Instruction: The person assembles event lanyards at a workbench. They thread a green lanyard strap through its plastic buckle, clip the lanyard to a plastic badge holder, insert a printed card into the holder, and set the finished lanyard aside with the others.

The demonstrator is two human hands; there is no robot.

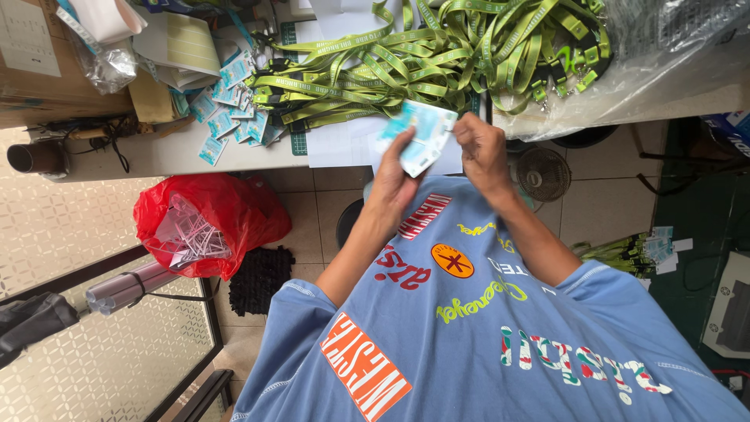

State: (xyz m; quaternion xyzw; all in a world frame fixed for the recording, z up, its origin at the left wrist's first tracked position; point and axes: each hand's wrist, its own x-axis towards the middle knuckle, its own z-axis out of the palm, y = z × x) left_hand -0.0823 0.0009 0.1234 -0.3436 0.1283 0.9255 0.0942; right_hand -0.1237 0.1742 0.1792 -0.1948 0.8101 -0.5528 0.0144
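A pale blue-and-white card in a clear sleeve [422,134], tilted, held at the table's near edge, just in front of the green lanyard pile [437,55]. The left hand [394,176] grips its lower edge, fingers closed on it; the right hand [480,148] pinches its right side. Motion blur hides the card's print. Loose matching cards [230,109] lie far left on the table [156,156]; a red plastic bag [211,219] sits on the floor below.

Lanyards [437,55] lie on the table [172,152], cards [230,109] left, bag [211,219] below.
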